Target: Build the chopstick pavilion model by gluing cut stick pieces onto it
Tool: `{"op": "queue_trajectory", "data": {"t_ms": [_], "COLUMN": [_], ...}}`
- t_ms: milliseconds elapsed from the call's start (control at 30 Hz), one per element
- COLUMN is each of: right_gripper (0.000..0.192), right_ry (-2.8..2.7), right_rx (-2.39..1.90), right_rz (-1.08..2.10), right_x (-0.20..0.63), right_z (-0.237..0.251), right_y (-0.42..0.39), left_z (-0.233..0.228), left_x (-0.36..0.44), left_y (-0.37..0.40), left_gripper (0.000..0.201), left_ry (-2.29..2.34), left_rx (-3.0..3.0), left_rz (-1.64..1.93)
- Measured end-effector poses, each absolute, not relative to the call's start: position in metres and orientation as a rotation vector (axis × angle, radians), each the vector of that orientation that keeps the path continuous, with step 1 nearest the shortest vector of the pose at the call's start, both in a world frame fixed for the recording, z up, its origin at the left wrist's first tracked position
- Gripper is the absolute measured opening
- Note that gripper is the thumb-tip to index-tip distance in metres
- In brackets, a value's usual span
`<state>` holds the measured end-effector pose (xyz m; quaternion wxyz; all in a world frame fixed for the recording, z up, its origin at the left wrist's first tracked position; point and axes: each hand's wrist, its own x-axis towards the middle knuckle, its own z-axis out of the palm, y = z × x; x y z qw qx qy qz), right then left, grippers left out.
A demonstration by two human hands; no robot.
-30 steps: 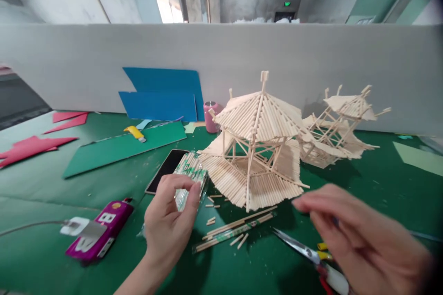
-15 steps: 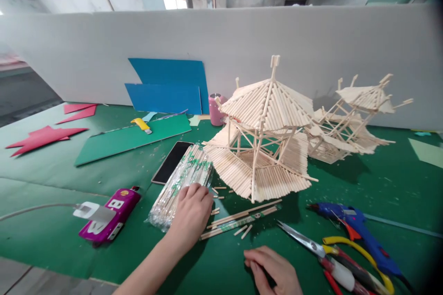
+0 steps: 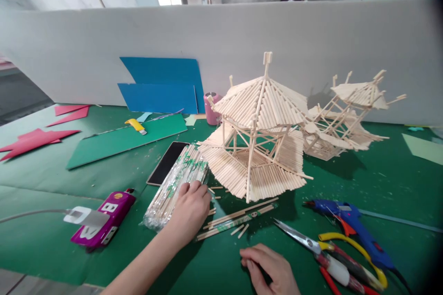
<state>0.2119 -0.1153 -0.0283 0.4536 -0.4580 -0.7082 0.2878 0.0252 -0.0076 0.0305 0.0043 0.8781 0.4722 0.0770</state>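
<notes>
My left hand (image 3: 189, 209) rests on the near end of a clear pack of wooden sticks (image 3: 175, 184) lying on the green table, fingers curled over it. My right hand (image 3: 272, 269) lies low at the front edge, fingers bent against the mat; nothing shows in it. Between them lie loose sticks and a few wrapped ones (image 3: 238, 218). Just beyond stands a pagoda model of sticks (image 3: 258, 133), with a second, rougher model (image 3: 346, 117) behind it to the right.
Scissors (image 3: 311, 246) and a blue glue gun (image 3: 353, 223) lie at the right. A purple power bank (image 3: 104, 221), a black phone (image 3: 168, 168), a pink cup (image 3: 211, 108), a yellow cutter (image 3: 135, 125), blue boards (image 3: 162, 85) and red paper (image 3: 34, 140) lie left. A grey wall (image 3: 311, 37) backs the table.
My left hand has laid the stick pack down and now rests on its end. My right hand dropped from above the scissors to the front edge, uncovering the glue gun.
</notes>
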Motion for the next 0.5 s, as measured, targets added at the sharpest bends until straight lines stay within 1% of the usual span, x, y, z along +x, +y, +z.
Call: {"op": "queue_trajectory", "data": {"t_ms": [100,133,200,267,367,500], "right_gripper": [0.025,0.027,0.031,0.035,0.037,0.034], "right_ry": [-1.715,-1.692,-1.634,-1.601,-1.728,-1.854], "right_rx": [-1.13,-1.131,-1.129,-1.11,-1.016,-0.959], "right_rz": [0.72,0.714,0.664,0.594,0.57,0.605], "right_x": [0.214,0.216,0.22,0.224,0.233,0.245], "right_z": [-0.016,-0.009,0.009,0.028,0.053,0.07], "right_y": [-0.113,-0.112,-0.108,-0.102,-0.092,-0.081], "left_z": [0.046,0.052,0.061,0.066,0.067,0.065], "left_x": [0.028,0.031,0.04,0.052,0.07,0.085], "left_y": [-0.02,-0.025,-0.036,-0.045,-0.052,-0.046], "left_gripper": [0.015,0.014,0.012,0.011,0.014,0.021], "left_ry": [1.365,1.252,1.077,0.958,0.83,0.718], "left_rx": [2.547,2.217,1.664,1.321,1.082,0.938], "left_rz": [0.351,0.472,0.572,0.61,0.63,0.617]}}
